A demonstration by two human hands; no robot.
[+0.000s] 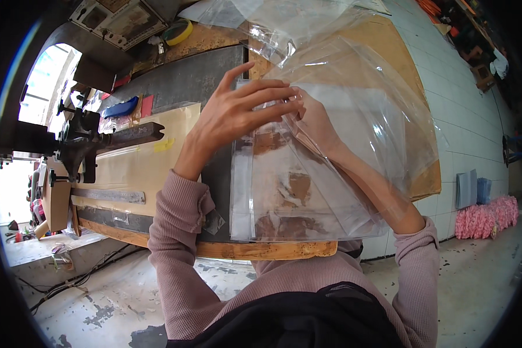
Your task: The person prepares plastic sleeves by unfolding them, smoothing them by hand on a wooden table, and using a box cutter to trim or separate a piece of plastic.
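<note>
A pile of clear plastic sheets (pixel 272 214) lies at the front right of the work table, its near edge close to the wooden table edge. My left hand (pixel 243 107) is above the pile's left side, fingers stretched out and apart, their tips over the fingers of my right hand. My right hand (pixel 316 122) is closed, with its fingers curled on a clear plastic sheet (pixel 377 116) that bulges up over my right forearm. Its fingertips are partly hidden behind my left fingers.
To the left stands a dark metal machine arm (pixel 130 136) over a tan board (pixel 168 130) with a steel ruler (pixel 110 196). A yellow tape roll (pixel 178 32) and a blue object (pixel 120 108) lie farther back. Pink bundles (pixel 486 217) are on the floor at right.
</note>
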